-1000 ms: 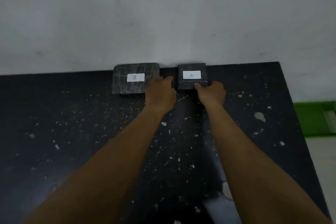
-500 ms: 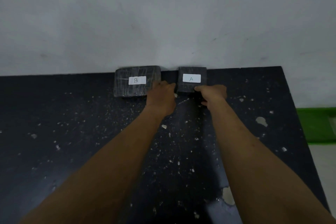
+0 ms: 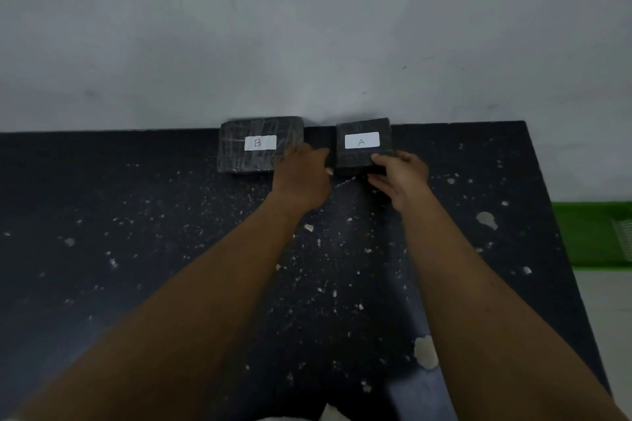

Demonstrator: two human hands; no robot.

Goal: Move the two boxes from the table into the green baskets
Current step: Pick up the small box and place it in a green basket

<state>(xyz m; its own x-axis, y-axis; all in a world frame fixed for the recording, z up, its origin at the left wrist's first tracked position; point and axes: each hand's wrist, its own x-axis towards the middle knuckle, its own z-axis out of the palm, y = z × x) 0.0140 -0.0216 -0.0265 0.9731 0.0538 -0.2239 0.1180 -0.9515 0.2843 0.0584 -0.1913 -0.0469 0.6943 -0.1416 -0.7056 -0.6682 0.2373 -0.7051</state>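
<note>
2 dark boxes sit at the far edge of the black speckled table (image 3: pixel 136 249), right against the grey wall (image 3: pixel 307 27); box b (image 3: pixel 253 154) lies to the left, box a (image 3: pixel 359 157) just beside it with a gap between; the right hand (image 3: pixel 398 178) has fingers clamped on box a's near right corner; the left hand (image 3: pixel 302 178) rests curled between them, touching box b's corner, grip unclear; a green basket (image 3: pixel 595 232) shows past the table's right edge.

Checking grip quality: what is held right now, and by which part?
Box A is gripped by both hands: right hand at its near right corner, left hand against its left side. Box B is unheld.
</note>
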